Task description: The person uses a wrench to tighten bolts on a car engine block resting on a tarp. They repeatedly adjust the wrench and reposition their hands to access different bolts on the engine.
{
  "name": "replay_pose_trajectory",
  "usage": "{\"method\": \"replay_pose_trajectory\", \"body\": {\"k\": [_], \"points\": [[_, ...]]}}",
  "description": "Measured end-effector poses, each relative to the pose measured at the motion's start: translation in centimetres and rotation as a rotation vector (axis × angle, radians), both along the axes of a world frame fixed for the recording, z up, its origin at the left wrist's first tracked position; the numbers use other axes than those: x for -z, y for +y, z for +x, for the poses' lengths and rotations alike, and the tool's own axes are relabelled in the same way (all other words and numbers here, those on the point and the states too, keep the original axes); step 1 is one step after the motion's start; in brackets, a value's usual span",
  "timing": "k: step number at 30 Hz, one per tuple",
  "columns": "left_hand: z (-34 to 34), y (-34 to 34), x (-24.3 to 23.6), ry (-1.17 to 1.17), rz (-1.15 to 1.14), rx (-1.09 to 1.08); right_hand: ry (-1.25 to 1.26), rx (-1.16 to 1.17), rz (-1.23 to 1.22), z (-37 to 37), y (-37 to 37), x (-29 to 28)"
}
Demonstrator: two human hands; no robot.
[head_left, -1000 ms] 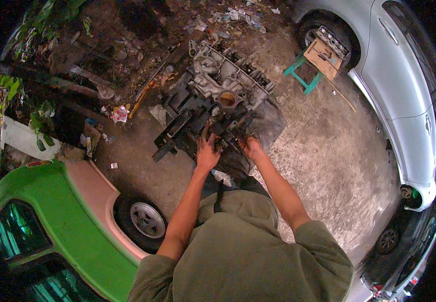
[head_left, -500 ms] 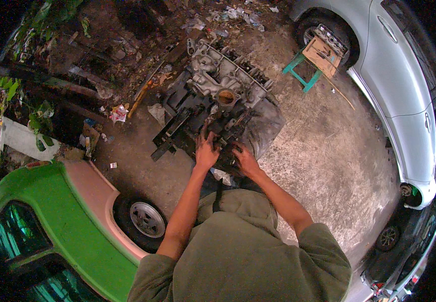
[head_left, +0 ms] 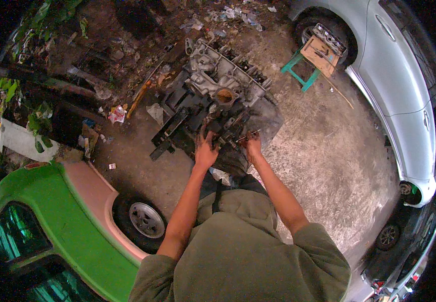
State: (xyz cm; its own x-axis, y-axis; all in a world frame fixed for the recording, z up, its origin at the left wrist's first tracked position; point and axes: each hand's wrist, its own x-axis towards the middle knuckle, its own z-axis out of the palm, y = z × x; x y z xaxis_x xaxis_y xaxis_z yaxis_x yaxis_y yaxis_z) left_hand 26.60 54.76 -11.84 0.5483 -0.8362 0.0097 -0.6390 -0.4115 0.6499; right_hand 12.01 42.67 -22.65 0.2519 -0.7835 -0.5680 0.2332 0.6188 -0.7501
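Grip of the right hand pinches a slim rod; the left hand's I cannot tell. Mid-frame, the grimy grey engine has a rust-brown opening.

The left hand rests on the grimy engine between six and seven o'clock from its middle. The right hand is at five o'clock, fingers curled at a thin rod. A green stool stands at two, a silver car at three, a green-and-pink car at eight.
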Motion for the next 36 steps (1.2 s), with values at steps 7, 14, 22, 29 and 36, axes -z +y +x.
{"method": "replay_pose_trajectory", "body": {"k": [7,14,22,29,36], "points": [[0.1,0.0,-0.5,0.025,-0.035,0.011,-0.138,-0.091,0.229,1.0,-1.7,0.4],[0.0,-0.1,-0.8,-0.069,-0.091,0.032,-0.198,-0.085,0.34,0.7,-2.2,1.5],[0.1,-0.2,-1.0,-0.017,-0.099,0.045,-0.229,-0.105,0.439,0.8,-2.9,0.7],[-0.1,0.3,-1.2,-0.08,-0.08,0.079,-0.106,0.023,0.125,1.5,-1.4,-0.6],[-1.1,2.2,-1.6,-0.144,0.029,0.227,0.66,-0.655,-1.264,-2.0,2.6,-5.1]]}}
